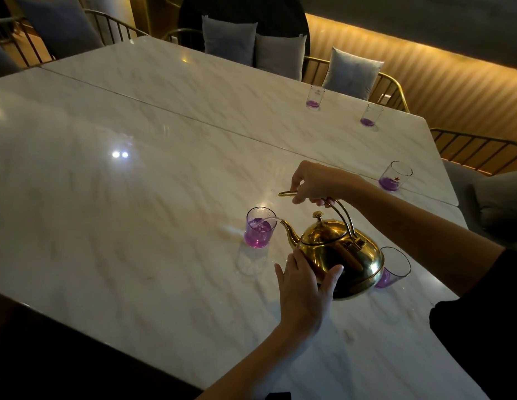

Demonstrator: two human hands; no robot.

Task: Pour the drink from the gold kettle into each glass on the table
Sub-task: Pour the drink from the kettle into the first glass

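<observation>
The gold kettle [335, 255] is tilted to the left above the marble table [136, 197]. A thin stream runs from its spout into a glass [258, 228] about half full of purple drink. My right hand [315, 183] grips the kettle's handle from above. My left hand [305, 287] cups the lower front of its body. Another glass [394, 267] with a little purple drink stands just behind the kettle, partly hidden. Three more glasses with purple at the bottom stand farther off: one near the right edge [394, 176] and two at the far side [371, 114], [315, 97].
Gold wire chairs [393, 90] with grey cushions [351, 72] line the far and right sides of the table. A seam [165, 111] runs across the tabletop. The table's near edge drops to dark floor at the lower left.
</observation>
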